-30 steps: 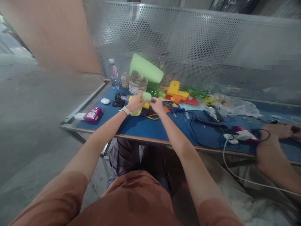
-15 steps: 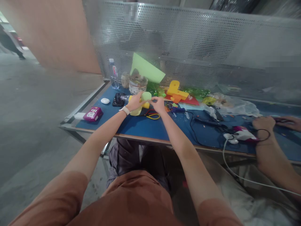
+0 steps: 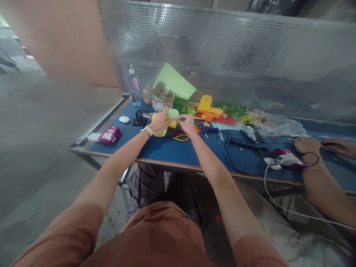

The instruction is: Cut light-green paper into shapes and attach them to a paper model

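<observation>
Both my arms reach out over a blue table (image 3: pixel 167 150). My left hand (image 3: pixel 159 121), a pale band on its wrist, is closed around a light green foam roll (image 3: pixel 172 113) with a yellow-green sheet (image 3: pixel 161 130) hanging under it. My right hand (image 3: pixel 186 123) pinches the right end of the same roll, fingers closed. Yellow-handled scissors (image 3: pixel 180 137) lie on the table just below my hands.
A perforated metal screen (image 3: pixel 222 55) backs the table. A green paper sheet (image 3: pixel 174 81), jar (image 3: pixel 162 100), water bottle (image 3: pixel 135 89), black phone (image 3: pixel 139 117), pink box (image 3: pixel 109 134), orange and yellow foam shapes (image 3: pixel 208 107) and cables lie about. Another person's hands (image 3: pixel 307 146) work at right.
My hands stay on the green roll. The green sheet behind the jar has flattened out. The other person's hands at the right have moved further back on the table.
</observation>
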A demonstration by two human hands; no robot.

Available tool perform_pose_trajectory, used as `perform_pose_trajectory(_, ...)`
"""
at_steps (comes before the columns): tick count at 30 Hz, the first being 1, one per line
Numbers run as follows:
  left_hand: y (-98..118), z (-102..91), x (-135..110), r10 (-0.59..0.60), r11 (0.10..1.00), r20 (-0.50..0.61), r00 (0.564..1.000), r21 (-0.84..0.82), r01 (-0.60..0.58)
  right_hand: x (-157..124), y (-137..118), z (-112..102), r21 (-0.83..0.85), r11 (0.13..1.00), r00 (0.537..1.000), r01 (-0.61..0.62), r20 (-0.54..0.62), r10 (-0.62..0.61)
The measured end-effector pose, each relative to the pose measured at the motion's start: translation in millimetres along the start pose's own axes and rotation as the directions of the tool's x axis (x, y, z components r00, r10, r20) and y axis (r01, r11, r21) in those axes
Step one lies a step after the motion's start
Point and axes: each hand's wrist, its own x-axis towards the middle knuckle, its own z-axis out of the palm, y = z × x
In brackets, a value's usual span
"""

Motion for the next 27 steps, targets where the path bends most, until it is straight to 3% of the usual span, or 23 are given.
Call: perform_pose_trajectory(27,-2.3,0.5,-0.7,0.005,1.000,-0.024,1.000,0.007,-0.005,0.3,-4.5,0.1,-0.009,1.000,1.000,0.024,0.011,-0.024)
